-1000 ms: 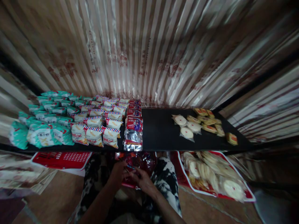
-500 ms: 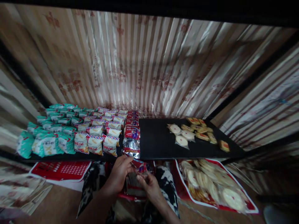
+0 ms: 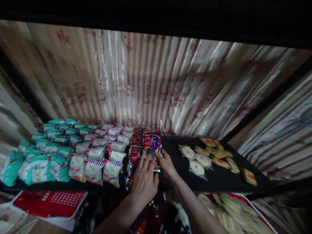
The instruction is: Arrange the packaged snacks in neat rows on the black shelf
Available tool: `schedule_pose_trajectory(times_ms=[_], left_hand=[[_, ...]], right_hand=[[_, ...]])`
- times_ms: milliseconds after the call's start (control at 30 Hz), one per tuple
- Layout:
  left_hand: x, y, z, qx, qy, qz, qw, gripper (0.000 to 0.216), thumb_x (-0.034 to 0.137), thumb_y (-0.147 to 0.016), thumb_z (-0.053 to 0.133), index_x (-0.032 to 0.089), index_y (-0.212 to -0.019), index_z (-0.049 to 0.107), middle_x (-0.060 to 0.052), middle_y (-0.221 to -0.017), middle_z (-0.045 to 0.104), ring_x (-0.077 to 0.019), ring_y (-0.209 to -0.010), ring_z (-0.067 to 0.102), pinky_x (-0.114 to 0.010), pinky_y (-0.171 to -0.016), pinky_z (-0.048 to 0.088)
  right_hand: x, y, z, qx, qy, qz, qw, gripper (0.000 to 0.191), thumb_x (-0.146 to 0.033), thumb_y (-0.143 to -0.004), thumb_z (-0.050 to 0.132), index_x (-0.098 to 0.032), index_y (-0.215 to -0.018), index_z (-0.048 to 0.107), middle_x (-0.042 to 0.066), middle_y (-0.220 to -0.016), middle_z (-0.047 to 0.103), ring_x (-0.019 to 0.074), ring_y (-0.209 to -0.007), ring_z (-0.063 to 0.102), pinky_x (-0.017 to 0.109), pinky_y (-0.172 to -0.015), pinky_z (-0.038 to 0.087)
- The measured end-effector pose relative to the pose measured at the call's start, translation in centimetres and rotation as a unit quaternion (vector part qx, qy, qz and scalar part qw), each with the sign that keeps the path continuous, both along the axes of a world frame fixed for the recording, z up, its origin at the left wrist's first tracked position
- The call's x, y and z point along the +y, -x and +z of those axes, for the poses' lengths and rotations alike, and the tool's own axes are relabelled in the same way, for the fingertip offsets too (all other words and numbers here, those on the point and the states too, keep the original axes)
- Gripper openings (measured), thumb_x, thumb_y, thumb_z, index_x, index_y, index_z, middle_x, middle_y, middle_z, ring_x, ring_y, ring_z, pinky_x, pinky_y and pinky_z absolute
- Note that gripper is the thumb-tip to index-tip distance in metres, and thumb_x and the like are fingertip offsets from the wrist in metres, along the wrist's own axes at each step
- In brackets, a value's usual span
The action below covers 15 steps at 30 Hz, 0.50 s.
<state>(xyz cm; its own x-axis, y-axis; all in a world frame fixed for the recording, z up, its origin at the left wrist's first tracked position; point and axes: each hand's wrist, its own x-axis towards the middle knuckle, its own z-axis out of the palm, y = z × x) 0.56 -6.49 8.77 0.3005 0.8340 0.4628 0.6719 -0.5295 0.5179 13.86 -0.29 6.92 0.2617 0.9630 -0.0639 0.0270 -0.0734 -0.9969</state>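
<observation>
A flat red and dark snack packet [image 3: 151, 140] with a clear lower part lies on the black shelf, against the right side of a row of similar packets [image 3: 136, 154]. My left hand [image 3: 145, 178] rests on its lower part with the fingers stretched out and the thumb apart. At the packet's right edge, my right hand [image 3: 167, 164] has its fingertips closed on it. The packet's lower end is partly hidden by both hands.
Left of the packets stand rows of white snack bags [image 3: 94, 170] and teal snack bags [image 3: 37, 167]. Round white wrapped discs [image 3: 197, 168] and yellow packs [image 3: 220, 162] lie to the right on the shelf [image 3: 170, 187]. Below are a red sheet [image 3: 51, 204] and a pile of wrapped discs [image 3: 231, 211].
Both hands have moved from below the shelf's front edge up onto the shelf with the snack packet. It now lies beside the packet row. The camera view has tilted up and moved closer.
</observation>
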Motion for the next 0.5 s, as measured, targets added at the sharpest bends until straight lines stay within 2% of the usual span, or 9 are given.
schedule_pose_trajectory(times_ms=[133, 233, 367, 500], left_hand=[[3.3, -1.1, -1.0, 0.068, 0.045, 0.039, 0.996, 0.054, 0.018, -0.078, 0.048, 0.012, -0.131, 0.043, -0.013, -0.142, 0.038, -0.0307, -0.137, 0.019, -0.05, -0.108, 0.031], [5.7, -1.7, -1.5, 0.084, 0.065, 0.064, 0.992, 0.056, 0.018, -0.078, 0.048, 0.012, -0.133, 0.04, -0.013, -0.145, 0.033, -0.0306, -0.138, 0.015, -0.05, -0.109, 0.028], [8.2, -2.2, -2.0, 0.09, 0.067, 0.083, 0.99, 0.057, 0.018, -0.078, 0.048, 0.014, -0.134, 0.04, -0.014, -0.146, 0.031, -0.0311, -0.138, 0.014, -0.05, -0.109, 0.028], [10.1, -2.5, -2.4, 0.097, 0.092, 0.095, 0.986, 0.057, 0.018, -0.077, 0.048, 0.012, -0.134, 0.04, -0.015, -0.146, 0.031, -0.0322, -0.138, 0.013, -0.049, -0.109, 0.026]], right_hand=[[6.1, 0.0, -0.4, -0.064, 0.026, -0.025, 0.997, 0.025, -0.036, -0.071, 0.057, -0.016, -0.086, 0.06, 0.004, -0.071, 0.067, 0.0168, -0.062, 0.061, 0.026, -0.057, 0.046], [9.9, 0.1, -1.0, -0.136, 0.014, -0.036, 0.99, 0.02, -0.029, -0.071, 0.056, -0.017, -0.087, 0.058, 0.004, -0.078, 0.067, 0.0177, -0.071, 0.063, 0.027, -0.063, 0.048], [13.9, 0.3, -1.9, -0.218, 0.007, -0.052, 0.974, 0.03, -0.02, -0.069, 0.058, -0.017, -0.1, 0.057, 0.004, -0.09, 0.068, 0.0183, -0.083, 0.063, 0.029, -0.077, 0.048], [16.6, 0.9, -2.0, -0.26, 0.026, -0.045, 0.964, 0.042, -0.015, -0.067, 0.062, -0.015, -0.108, 0.055, 0.005, -0.086, 0.069, 0.0196, -0.08, 0.065, 0.029, -0.075, 0.048]])
